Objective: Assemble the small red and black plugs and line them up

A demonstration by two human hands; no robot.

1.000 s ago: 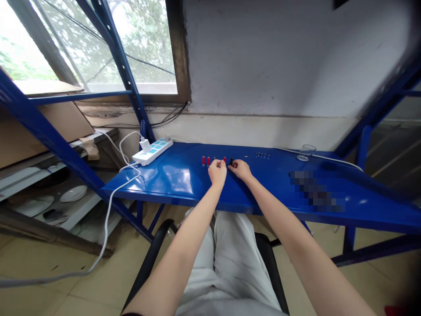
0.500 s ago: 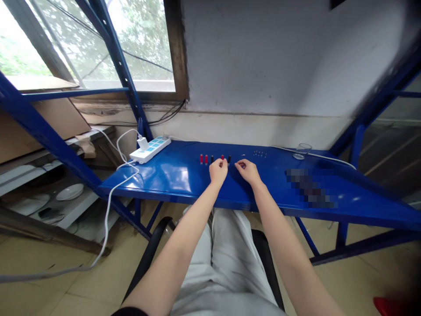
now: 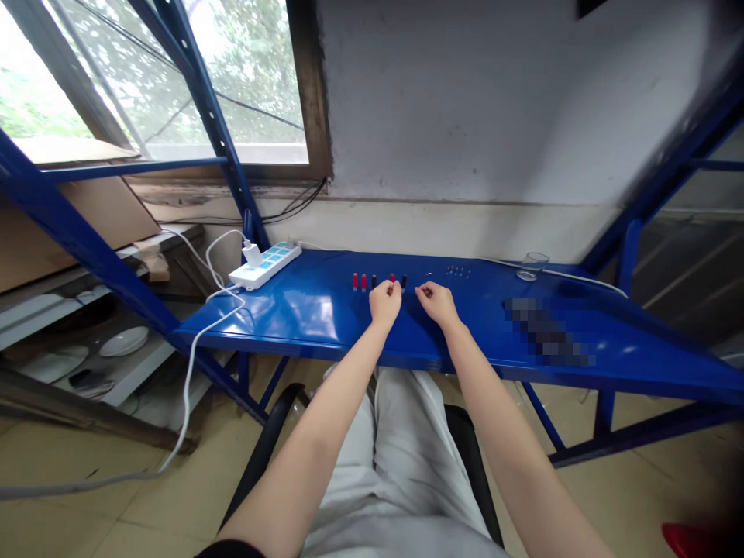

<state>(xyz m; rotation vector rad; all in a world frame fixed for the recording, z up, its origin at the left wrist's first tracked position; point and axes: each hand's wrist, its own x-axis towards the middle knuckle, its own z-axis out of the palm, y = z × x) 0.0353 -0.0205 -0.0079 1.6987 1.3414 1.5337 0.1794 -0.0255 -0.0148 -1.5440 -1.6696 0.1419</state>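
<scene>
1. Two hands are occupying the centre of the frame; we are holding them low over the blue table (image 3: 325, 337), a gap between them.
2. With the left hand (image 3: 384, 303), we are bending thumb and fingers together in front of a red piece (image 3: 392, 277); we cannot tell whether they are gripping it.
3. With the right hand (image 3: 438, 303), we are drawing thumb and forefinger close, apart from the nearest black piece (image 3: 404, 282); whether something tiny is sitting between them, we cannot tell.
4. Five small pieces are standing in a row around the centre of the frame: two red pieces (image 3: 363, 282) at its left end, then another black piece (image 3: 374, 283), the red one by the left hand, and the black one at its right end.
5. We are judging this as fingertip work, so we are best served by pressing lightly and moving slowly; a nudge could topple a neighbour.
6. Right of centre, tiny bits (image 3: 458, 271) are lying in a cluster; we are wise to be steering the right wrist around them.
</scene>
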